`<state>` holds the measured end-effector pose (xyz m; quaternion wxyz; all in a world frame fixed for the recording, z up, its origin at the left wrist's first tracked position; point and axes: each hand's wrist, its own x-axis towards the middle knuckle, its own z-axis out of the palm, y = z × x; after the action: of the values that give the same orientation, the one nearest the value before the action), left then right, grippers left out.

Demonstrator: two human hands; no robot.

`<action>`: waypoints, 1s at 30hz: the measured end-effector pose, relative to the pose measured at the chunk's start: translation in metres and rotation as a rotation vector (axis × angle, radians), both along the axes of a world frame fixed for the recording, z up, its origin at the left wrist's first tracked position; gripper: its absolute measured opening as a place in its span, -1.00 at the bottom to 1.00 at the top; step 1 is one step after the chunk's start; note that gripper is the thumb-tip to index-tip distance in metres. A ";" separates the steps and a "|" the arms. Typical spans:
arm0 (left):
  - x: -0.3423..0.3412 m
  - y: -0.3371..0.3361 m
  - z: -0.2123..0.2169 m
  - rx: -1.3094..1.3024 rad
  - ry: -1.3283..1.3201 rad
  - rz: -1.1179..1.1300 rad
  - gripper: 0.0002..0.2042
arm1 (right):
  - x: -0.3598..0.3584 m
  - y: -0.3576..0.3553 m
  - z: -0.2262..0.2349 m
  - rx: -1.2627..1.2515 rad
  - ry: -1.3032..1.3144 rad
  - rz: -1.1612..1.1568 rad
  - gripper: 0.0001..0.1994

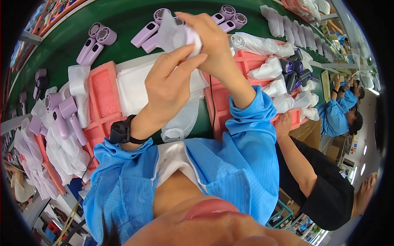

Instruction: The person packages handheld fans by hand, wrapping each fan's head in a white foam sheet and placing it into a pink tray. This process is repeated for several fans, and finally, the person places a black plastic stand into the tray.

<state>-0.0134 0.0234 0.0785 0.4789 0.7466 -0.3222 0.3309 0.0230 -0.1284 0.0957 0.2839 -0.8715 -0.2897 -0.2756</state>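
Green matting covered the worktable [123, 18], curving along the far side of a stack of white sheets [133, 92]. Just beyond that stack's far right corner, both hands gripped a translucent bag [167, 33] with a lilac-and-white thing [186, 37] in it. On the left hand [167, 84], thumb and forefinger pinched the near side; the right hand [213, 45] curled its fingers over the far right side. Lengthwise, the bag slanted from the hands toward the far left, its loose end pointing away from the person; blur and fingers hid which way the thing inside pointed.

Beyond the sheets to the left lay two lilac fans [97, 44], side by side, round heads pointing away and handles slanting toward the near left. More lilac fans [145, 35] lay straight beyond the sheets, on a similar slant. Small dark panels marked the handles; any lettering was too small to read.

Pink foam trays flanked the sheets, one [104, 90] just left, another [215, 96] just right. Farther right of the sheets lay dark fans [289, 67] among white bags, and a co-worker's hand [283, 125] rested on pink foam. Nearer the person than the sheets lay another translucent bag [182, 121].
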 end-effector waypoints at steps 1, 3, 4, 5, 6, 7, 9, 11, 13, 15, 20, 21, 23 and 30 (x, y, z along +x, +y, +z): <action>0.002 0.000 -0.001 -0.007 -0.010 -0.015 -0.41 | 0.000 0.000 -0.001 0.070 0.049 -0.059 -0.27; 0.003 0.001 0.001 -0.011 -0.017 -0.027 -0.38 | 0.001 0.000 -0.003 0.207 0.148 -0.181 -0.29; 0.005 0.001 0.010 -0.011 0.133 -0.037 -0.39 | -0.001 0.001 -0.003 0.209 0.150 -0.178 -0.29; 0.007 0.001 0.018 -0.011 0.281 -0.047 -0.41 | -0.004 0.003 -0.003 0.250 0.226 -0.159 -0.29; 0.008 0.002 0.022 -0.012 0.430 -0.055 -0.42 | -0.008 0.005 -0.003 0.290 0.301 -0.140 -0.28; 0.011 0.002 0.018 -0.011 0.429 -0.051 -0.42 | -0.013 0.006 -0.002 0.329 0.375 -0.120 -0.28; 0.027 0.009 0.006 -0.042 0.194 -0.006 -0.42 | -0.023 0.007 0.010 0.398 0.393 -0.045 -0.26; 0.033 0.014 0.002 -0.055 0.076 0.010 -0.42 | -0.030 0.003 0.019 0.537 0.432 0.068 -0.23; 0.033 0.017 0.005 -0.317 0.463 -0.203 -0.45 | -0.027 0.001 0.013 0.367 0.297 0.105 -0.24; 0.033 0.018 0.006 -0.448 0.651 -0.335 -0.47 | -0.023 -0.006 0.009 0.020 0.031 0.165 -0.26; 0.035 0.025 0.005 -0.344 0.515 -0.483 -0.52 | -0.014 -0.016 0.006 0.429 0.245 0.080 -0.37; 0.033 0.026 0.008 -0.367 0.448 -0.618 -0.52 | -0.012 -0.013 -0.008 0.377 0.444 0.238 -0.40; 0.031 0.025 0.011 -0.383 0.378 -0.748 -0.52 | -0.009 -0.016 -0.020 0.327 0.638 0.401 -0.43; 0.021 0.006 -0.001 -0.526 0.311 -0.095 -0.56 | -0.012 -0.013 -0.017 -0.137 0.136 -0.319 -0.53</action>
<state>0.0081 0.0293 0.0770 0.7141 0.6230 -0.1828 0.2619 0.0111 -0.1411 0.0790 0.1957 -0.9403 -0.1461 -0.2372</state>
